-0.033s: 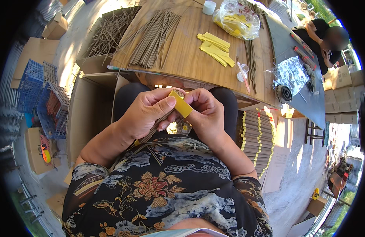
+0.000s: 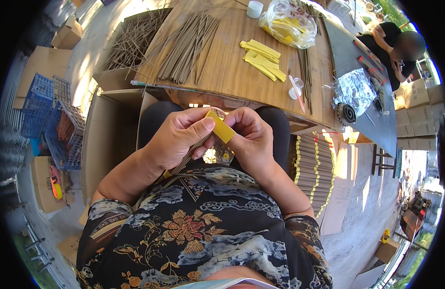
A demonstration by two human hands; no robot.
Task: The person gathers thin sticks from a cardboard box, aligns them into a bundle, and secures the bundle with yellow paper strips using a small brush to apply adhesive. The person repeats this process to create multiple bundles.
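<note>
My left hand (image 2: 181, 135) is closed around a small bundle of thin brown sticks (image 2: 188, 158), which look like incense sticks and slant down toward my lap. Its thumb presses one end of a yellow paper strip (image 2: 220, 128) against the bundle's upper part. The strip's other end is pinched by my right hand (image 2: 252, 137), with curled fingers. How far the strip wraps the sticks is hidden by my fingers. Beyond my hands, on the wooden table (image 2: 237, 91), lie more yellow strips (image 2: 264, 60) and a spread of loose brown sticks (image 2: 189, 50).
Left of the table, a cardboard box (image 2: 136, 41) holds tangled sticks. A plastic bag (image 2: 288, 24), white jar (image 2: 255, 9), brush (image 2: 296, 94) and small cup (image 2: 295, 90) sit on the table. Banded stick bundles (image 2: 313, 173) lie at right. Another person (image 2: 393, 48) sits at far right.
</note>
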